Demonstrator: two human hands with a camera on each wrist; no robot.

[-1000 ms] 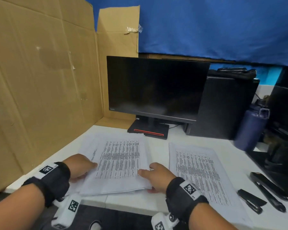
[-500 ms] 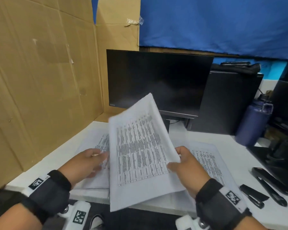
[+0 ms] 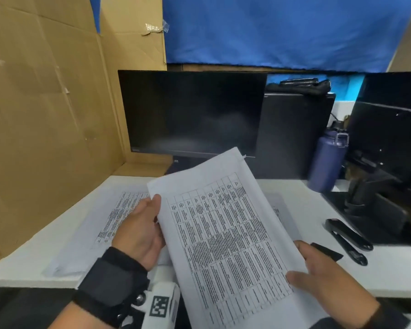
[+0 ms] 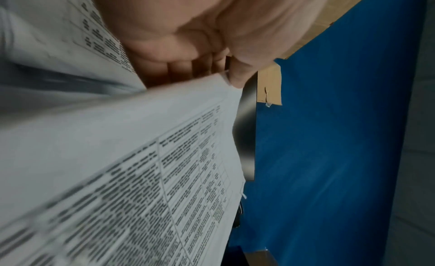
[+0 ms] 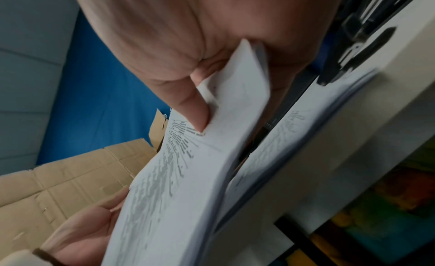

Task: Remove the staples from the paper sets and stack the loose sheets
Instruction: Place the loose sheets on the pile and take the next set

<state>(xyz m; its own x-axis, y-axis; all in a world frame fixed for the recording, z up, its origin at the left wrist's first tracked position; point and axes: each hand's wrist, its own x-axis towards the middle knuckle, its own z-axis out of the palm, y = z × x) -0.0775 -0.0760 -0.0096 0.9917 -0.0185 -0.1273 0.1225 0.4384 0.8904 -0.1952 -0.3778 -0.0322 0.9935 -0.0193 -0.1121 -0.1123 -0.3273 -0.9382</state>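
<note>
A printed paper set (image 3: 228, 236) is lifted above the white desk (image 3: 389, 274), tilted, with a staple at its far corner (image 3: 243, 157). My left hand (image 3: 142, 231) grips its left edge, thumb on top (image 4: 237, 74). My right hand (image 3: 318, 279) pinches the near right edge, thumb on the sheet (image 5: 195, 110). Another paper pile (image 3: 109, 222) lies flat on the desk at the left. More printed sheets (image 3: 279, 212) lie under the lifted set at the right. A black staple remover (image 3: 328, 251) lies just beyond my right hand.
A black stapler (image 3: 347, 238) lies on the desk at the right. A dark monitor (image 3: 190, 112) stands behind, a purple bottle (image 3: 328, 160) to its right, and a cardboard wall (image 3: 45, 115) closes the left side.
Both hands picked the top paper set off the left pile and raised it. It has since swung rightward and now tilts over the desk's middle.
</note>
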